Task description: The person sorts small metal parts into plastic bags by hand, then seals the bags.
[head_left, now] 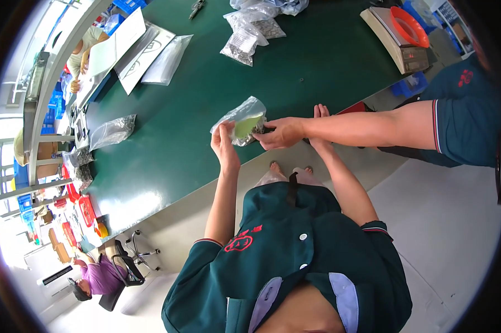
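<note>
A clear plastic bag with a green slip and small dark pieces at its lower right is held up over the near edge of the green table. My left hand is closed on the bag's left side, thumb and fingers pinching the plastic. From the right a co-worker's hand also touches the bag, its fingers at the dark pieces. Behind that co-worker's forearm, my right hand is partly hidden. Its fingers show above the forearm, stretched out, and I see nothing in them.
Several bags of small parts lie at the table's far side. Another clear bag and some flat plastic sleeves are at the left. A carton with an orange-red basket stands far right. The co-worker's arm crosses my right side.
</note>
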The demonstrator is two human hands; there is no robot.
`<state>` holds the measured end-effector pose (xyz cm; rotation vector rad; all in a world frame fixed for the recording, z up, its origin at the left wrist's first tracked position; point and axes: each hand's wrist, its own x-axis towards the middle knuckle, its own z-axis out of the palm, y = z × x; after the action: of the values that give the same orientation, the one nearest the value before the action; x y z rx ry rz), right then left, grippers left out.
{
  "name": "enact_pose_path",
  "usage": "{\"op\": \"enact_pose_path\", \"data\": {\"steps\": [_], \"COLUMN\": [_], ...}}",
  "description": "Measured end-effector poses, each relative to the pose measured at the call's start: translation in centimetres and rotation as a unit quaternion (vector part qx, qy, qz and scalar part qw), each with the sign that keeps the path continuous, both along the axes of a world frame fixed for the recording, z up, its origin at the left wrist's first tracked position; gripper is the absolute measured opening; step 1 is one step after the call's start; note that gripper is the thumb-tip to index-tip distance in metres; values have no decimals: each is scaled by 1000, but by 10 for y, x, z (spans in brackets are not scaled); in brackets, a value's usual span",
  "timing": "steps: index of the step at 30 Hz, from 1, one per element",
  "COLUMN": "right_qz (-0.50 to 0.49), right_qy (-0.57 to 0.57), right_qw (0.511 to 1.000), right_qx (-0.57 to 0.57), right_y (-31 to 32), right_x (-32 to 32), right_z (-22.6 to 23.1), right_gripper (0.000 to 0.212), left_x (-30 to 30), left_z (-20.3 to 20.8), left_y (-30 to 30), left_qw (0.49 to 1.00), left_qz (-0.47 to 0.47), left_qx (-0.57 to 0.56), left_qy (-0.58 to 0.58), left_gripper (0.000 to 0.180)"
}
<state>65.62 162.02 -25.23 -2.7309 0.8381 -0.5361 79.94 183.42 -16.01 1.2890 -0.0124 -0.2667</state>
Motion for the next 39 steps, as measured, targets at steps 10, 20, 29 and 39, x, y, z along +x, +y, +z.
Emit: {"op": "enact_pose_path", "data": {"steps": [10,20,29,39], "right_qz": [-5,-9,-24,-56], "right_qy": [57,74,72,59], "right_qw": [989,982,986,994], "right_qx": [-139,-174,-146,-71], "right_y": [5,5,1,2], "right_x": [-2,0,3,6], "right_z": [23,24,9,-3], "right_gripper": [44,42,44,45], "left_x": [20,23,27,26], "left_z": [-14,-16,-22,-18], "left_y": [-4,-15,-22,-20], "left_qw": [999,997,998,998], "left_qz": [22,31,17,7], "left_qx": [-28,-54,-34,-43], "left_qy": [35,38,48,40], "left_gripper": [24,22,24,25]}}
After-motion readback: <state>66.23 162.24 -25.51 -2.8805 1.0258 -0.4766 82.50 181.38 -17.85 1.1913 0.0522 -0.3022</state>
